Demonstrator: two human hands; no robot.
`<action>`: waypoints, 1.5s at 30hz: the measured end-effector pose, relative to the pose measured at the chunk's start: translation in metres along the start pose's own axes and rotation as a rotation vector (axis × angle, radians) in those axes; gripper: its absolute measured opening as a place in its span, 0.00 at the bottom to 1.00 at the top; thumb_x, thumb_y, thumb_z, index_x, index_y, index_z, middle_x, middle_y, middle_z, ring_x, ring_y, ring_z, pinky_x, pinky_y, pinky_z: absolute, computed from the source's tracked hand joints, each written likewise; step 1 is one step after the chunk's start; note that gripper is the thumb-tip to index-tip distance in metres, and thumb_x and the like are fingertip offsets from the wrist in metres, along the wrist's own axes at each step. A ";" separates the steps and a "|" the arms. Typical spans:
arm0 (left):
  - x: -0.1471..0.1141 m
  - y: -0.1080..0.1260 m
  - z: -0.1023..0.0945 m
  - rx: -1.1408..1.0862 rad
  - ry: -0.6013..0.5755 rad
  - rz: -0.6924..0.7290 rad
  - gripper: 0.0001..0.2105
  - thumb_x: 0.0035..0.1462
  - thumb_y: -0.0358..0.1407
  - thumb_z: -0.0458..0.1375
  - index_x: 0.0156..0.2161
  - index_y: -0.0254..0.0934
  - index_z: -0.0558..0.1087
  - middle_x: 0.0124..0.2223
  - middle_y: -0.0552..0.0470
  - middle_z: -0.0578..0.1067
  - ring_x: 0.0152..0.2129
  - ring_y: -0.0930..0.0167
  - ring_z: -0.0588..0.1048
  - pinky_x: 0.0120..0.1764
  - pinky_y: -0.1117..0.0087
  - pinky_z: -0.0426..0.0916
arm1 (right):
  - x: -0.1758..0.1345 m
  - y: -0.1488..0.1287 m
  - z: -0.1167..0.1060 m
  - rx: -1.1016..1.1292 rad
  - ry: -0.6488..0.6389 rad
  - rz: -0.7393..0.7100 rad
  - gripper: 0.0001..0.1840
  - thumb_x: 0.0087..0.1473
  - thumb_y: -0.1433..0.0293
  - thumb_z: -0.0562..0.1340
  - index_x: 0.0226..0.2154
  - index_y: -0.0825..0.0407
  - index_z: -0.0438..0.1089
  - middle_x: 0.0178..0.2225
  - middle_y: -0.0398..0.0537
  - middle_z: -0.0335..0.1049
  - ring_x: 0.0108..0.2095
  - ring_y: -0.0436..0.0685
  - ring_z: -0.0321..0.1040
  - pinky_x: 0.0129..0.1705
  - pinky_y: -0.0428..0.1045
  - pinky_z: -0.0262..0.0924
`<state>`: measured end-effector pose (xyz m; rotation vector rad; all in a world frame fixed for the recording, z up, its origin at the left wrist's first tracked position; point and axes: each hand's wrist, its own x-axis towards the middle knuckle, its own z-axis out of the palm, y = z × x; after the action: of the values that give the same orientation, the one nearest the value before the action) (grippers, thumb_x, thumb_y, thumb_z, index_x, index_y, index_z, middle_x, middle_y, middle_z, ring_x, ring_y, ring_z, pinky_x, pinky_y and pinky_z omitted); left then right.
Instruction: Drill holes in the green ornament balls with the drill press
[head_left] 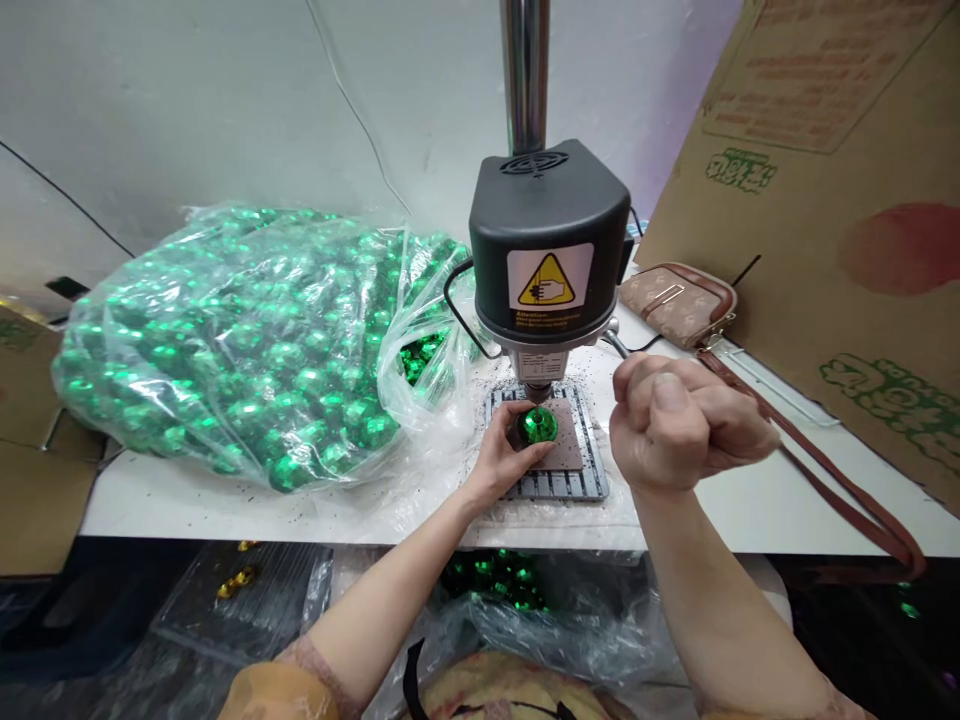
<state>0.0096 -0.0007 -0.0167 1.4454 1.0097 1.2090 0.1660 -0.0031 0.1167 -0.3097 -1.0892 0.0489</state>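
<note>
My left hand (504,448) grips a shiny green faceted ball (540,425) between thumb and fingers. The ball rests on a brownish pad (568,440) on the slotted metal base (592,485) of a small bench drill press (551,235). Right above the ball is the drill's chuck (537,390); whether the bit touches the ball I cannot tell. My right hand (679,420) is closed in a fist around the end of the press's feed lever (616,340), whose tip is hidden in the fingers.
A large clear plastic bag (225,340) full of green balls fills the table's left side, its mouth facing the press. A patterned purse (679,305) with a brown strap lies at right, before a cardboard box (847,250). More green balls (499,575) sit in plastic below the table edge.
</note>
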 end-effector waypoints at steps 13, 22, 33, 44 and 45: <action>-0.024 0.019 0.007 0.215 0.242 0.101 0.23 0.48 0.39 0.75 0.47 0.41 0.73 0.47 0.46 0.77 0.47 0.59 0.76 0.51 0.57 0.71 | 0.056 -0.013 0.034 -0.052 0.063 0.326 0.23 0.56 0.73 0.62 0.17 0.51 0.51 0.12 0.34 0.47 0.15 0.42 0.49 0.20 0.47 0.48; -0.146 0.003 -0.034 0.926 -0.445 0.933 0.15 0.59 0.44 0.66 0.50 0.43 0.74 0.48 0.40 0.81 0.44 0.59 0.78 0.44 0.60 0.74 | 0.055 -0.014 0.031 -0.076 0.055 0.322 0.22 0.58 0.70 0.64 0.17 0.51 0.56 0.14 0.34 0.52 0.16 0.43 0.53 0.22 0.49 0.52; 0.103 0.045 -0.127 1.157 0.277 -0.105 0.19 0.60 0.22 0.50 0.52 0.33 0.76 0.53 0.34 0.79 0.53 0.54 0.77 0.57 0.54 0.69 | 0.055 -0.014 0.030 -0.132 0.058 0.315 0.23 0.58 0.69 0.63 0.16 0.51 0.55 0.14 0.34 0.49 0.15 0.42 0.51 0.22 0.49 0.52; 0.151 0.038 -0.147 1.024 0.181 -0.132 0.16 0.50 0.27 0.61 0.45 0.35 0.81 0.50 0.41 0.82 0.53 0.53 0.74 0.59 0.57 0.66 | 0.053 -0.013 0.030 -0.103 0.052 0.284 0.22 0.58 0.70 0.63 0.17 0.52 0.56 0.14 0.34 0.51 0.15 0.42 0.52 0.21 0.48 0.53; 0.147 0.041 -0.146 1.019 0.195 -0.116 0.17 0.51 0.28 0.61 0.47 0.35 0.80 0.50 0.42 0.81 0.52 0.55 0.75 0.58 0.58 0.67 | 0.053 -0.013 0.029 -0.101 0.053 0.282 0.22 0.58 0.70 0.63 0.17 0.52 0.56 0.14 0.34 0.51 0.15 0.42 0.52 0.21 0.48 0.53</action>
<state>-0.1096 0.1570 0.0578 1.9864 1.9840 0.7517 0.1634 0.0013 0.1784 -0.5513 -0.9913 0.2358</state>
